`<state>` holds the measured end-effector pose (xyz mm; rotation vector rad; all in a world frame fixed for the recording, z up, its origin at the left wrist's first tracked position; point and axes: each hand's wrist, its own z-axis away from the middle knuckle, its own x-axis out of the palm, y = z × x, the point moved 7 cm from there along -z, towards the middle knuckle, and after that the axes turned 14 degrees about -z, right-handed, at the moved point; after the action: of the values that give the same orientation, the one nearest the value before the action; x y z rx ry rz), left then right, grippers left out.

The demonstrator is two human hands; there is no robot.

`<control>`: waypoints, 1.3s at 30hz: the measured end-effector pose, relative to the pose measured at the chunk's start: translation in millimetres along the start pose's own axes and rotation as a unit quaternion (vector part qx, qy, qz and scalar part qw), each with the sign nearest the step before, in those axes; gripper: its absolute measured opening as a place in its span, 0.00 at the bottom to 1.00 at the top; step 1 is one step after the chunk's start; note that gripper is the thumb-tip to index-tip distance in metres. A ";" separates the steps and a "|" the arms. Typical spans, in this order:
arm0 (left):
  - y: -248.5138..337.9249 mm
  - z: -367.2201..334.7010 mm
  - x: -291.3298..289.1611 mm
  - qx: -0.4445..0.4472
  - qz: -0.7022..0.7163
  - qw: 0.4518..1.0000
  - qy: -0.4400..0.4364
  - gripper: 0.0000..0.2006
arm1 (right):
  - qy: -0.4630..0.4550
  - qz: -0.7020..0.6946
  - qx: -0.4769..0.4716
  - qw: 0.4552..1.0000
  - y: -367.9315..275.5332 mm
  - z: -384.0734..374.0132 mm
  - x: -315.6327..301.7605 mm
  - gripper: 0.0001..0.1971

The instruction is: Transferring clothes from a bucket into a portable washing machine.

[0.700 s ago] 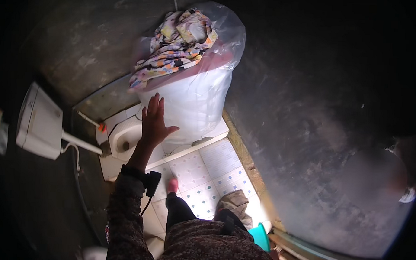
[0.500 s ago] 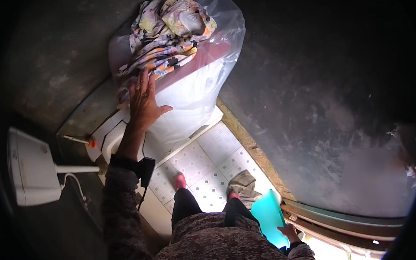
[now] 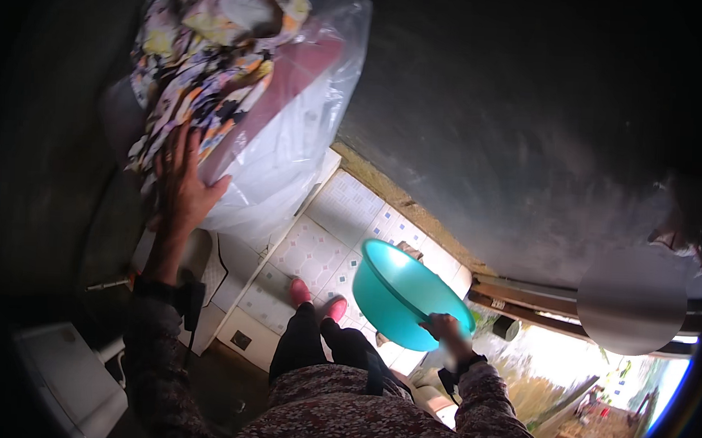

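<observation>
Fingers (image 3: 174, 145) of left hand (image 3: 182, 184) spread on clear plastic bag (image 3: 292, 138) of floral cloth (image 3: 209, 64)

The bag (image 3: 292, 138) blocks my left hand (image 3: 182, 182) ahead. My basin (image 3: 406, 296) crowds the right side. Between them, tiled floor (image 3: 327, 234) lies open.

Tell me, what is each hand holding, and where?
The right hand grips the teal basin by its rim. The left hand rests flat on the plastic bag.
</observation>
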<state>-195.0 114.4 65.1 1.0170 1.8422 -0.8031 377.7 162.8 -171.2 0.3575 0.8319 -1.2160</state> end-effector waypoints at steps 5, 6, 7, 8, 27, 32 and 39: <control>2.3 -2.8 1.5 0.020 -0.013 1.000 0.019 0.40 | 0.008 -0.051 -0.099 0.994 -28.6 -39.9 22.5 0.11; 4.8 -4.9 1.9 0.022 -0.008 1.000 0.019 0.38 | 0.011 -0.058 -0.144 0.988 -33.0 -48.6 27.6 0.07; 7.6 -4.6 4.7 0.034 -0.008 0.999 0.018 0.38 | 0.012 -0.069 -0.139 0.988 -32.6 -59.8 33.5 0.07; 9.1 -5.1 5.7 0.043 -0.001 0.999 0.027 0.38 | -0.035 -0.057 -0.136 0.988 -37.1 -72.3 41.3 0.08; -10.8 5.7 36.1 0.030 0.062 0.996 -0.062 0.36 | 0.068 -0.026 -0.307 0.949 -61.4 -145.0 101.5 0.05; -18.6 6.4 40.3 0.056 0.070 0.993 -0.083 0.35 | 0.079 -0.044 -0.317 0.944 -50.3 -177.0 121.2 0.05; -31.0 8.3 43.0 -0.023 0.124 0.982 -0.143 0.33 | 0.087 -0.107 -0.324 0.936 -44.8 -181.7 162.5 0.04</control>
<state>-231.9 107.3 26.9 1.0204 1.4521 -0.7114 286.7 155.8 -401.6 -0.1726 1.3960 -1.0441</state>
